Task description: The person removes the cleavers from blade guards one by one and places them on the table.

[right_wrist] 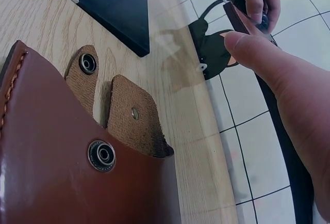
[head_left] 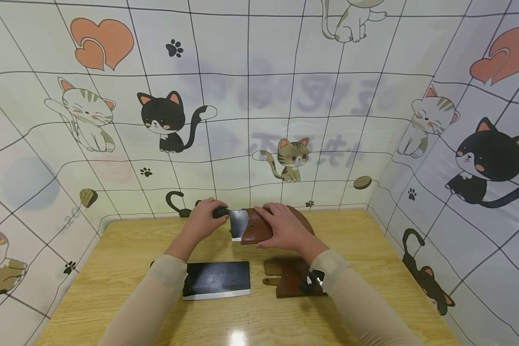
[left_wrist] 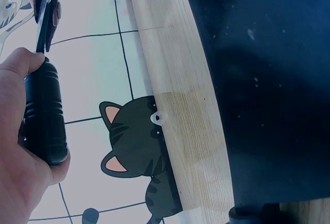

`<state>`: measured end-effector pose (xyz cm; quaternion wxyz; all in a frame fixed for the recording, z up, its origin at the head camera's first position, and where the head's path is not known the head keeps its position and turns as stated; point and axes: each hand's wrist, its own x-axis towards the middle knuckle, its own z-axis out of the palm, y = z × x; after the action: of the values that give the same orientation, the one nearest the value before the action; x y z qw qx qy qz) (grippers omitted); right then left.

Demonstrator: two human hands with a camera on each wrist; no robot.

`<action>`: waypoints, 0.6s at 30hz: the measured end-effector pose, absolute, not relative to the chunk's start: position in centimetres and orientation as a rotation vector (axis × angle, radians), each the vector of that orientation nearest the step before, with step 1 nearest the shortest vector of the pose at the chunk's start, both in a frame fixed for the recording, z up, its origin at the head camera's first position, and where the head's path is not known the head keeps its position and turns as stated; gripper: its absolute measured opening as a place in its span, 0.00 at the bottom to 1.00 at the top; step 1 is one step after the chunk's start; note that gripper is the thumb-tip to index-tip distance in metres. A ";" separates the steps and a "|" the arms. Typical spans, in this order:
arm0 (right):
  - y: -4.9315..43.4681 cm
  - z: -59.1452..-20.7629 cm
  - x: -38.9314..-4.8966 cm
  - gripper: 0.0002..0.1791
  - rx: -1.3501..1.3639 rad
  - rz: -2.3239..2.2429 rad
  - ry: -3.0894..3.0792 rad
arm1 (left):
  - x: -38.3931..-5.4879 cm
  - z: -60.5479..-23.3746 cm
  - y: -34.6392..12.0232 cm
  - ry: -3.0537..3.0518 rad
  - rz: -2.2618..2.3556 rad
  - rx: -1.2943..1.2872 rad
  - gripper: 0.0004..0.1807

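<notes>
My left hand grips the black handle of a cleaver. Part of the cleaver's dark blade, with its bright cutting edge below, shows between handle and sheath. The rest of the blade is hidden inside a brown leather sheath. My right hand holds this sheath, fingers over its top and thumb on the near side. Both are held up near the table's far edge. Seen from the left wrist, blade and sheath appear edge-on, thin above the handle.
On the wooden table, a second dark cleaver blade lies front left. Another brown sheath lies front right, its snap straps unfastened, partly under my right forearm. A cat-print cloth hangs behind and at the sides.
</notes>
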<state>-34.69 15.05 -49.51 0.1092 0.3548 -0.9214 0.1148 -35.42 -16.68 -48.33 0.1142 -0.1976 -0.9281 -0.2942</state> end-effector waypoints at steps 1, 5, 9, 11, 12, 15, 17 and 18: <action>15.1 -49.5 -34.7 0.66 1.042 0.335 -2.711 | -35.4 -48.3 -16.7 -2.721 -0.864 -0.578 0.19; 15.2 -49.7 -34.8 0.66 1.057 0.331 -2.706 | -35.4 -48.4 -16.8 -2.715 -0.838 -0.610 0.18; 15.8 -50.0 -35.0 0.66 1.063 0.330 -2.691 | -35.6 -48.7 -17.4 -2.713 -0.802 -0.623 0.18; 16.3 -50.2 -35.1 0.66 1.056 0.325 -2.695 | -35.7 -48.8 -17.9 -2.719 -0.810 -0.615 0.19; 16.5 -50.2 -35.1 0.66 1.050 0.318 -2.698 | -35.7 -48.9 -18.1 -2.722 -0.816 -0.612 0.20; 17.0 -50.3 -35.2 0.66 1.052 0.317 -2.694 | -35.8 -49.0 -18.7 -2.723 -0.831 -0.622 0.21; 17.1 -50.2 -35.4 0.66 1.071 0.328 -2.675 | -36.0 -49.0 -18.8 -2.726 -0.829 -0.642 0.21; 17.1 -50.2 -35.4 0.66 1.077 0.332 -2.667 | -36.0 -49.0 -18.8 -2.731 -0.828 -0.642 0.22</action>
<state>-35.39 17.15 -50.24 0.1230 0.3691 -0.9142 0.1138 -35.98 -18.83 -48.97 0.1082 -0.2181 -0.9282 -0.2814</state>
